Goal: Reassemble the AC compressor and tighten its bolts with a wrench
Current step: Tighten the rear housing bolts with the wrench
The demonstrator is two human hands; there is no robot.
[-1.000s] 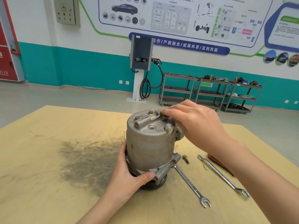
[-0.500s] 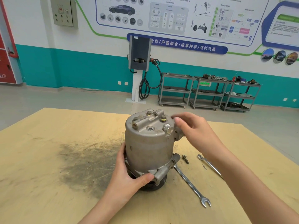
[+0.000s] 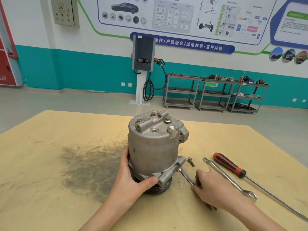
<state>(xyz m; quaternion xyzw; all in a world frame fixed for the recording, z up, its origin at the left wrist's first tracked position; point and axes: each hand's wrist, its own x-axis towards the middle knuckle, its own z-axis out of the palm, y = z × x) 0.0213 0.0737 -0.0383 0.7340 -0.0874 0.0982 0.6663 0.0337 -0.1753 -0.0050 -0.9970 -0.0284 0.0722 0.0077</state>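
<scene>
Compressor: I have the AC compressor (image 3: 154,150) standing upright on the wooden table (image 3: 50,180), pulley end down, ports and bolt heads up. I use it as my landmark.

Left hand: my left hand (image 3: 131,179) grips the compressor low on its near-left side, thumb across the lower flange, fingers curled behind the body, steadying it.

Right hand: my right hand (image 3: 215,189) lies down on the table just right of the compressor's base, fingers curled onto the shank of the near wrench (image 3: 186,176). Whether the wrench is lifted or only covered, I cannot tell.

Near wrench: its far end touches or tucks under the lower mounting ear; its long axis runs from there toward me and to the right, under my palm.

Loose bolt: one bolt (image 3: 191,162) lies flat just right of the base, beyond my right hand.

Other tools: a second wrench (image 3: 228,177) and a red-handled screwdriver (image 3: 230,165) lie further right, roughly parallel.

Key relation: the top bolts sit up and to the left of my grip, so I judge the wrench must rise and swing left; the right hand is the nearer one.

Risk: the tall casting could tip if my left hand slackens.
</scene>
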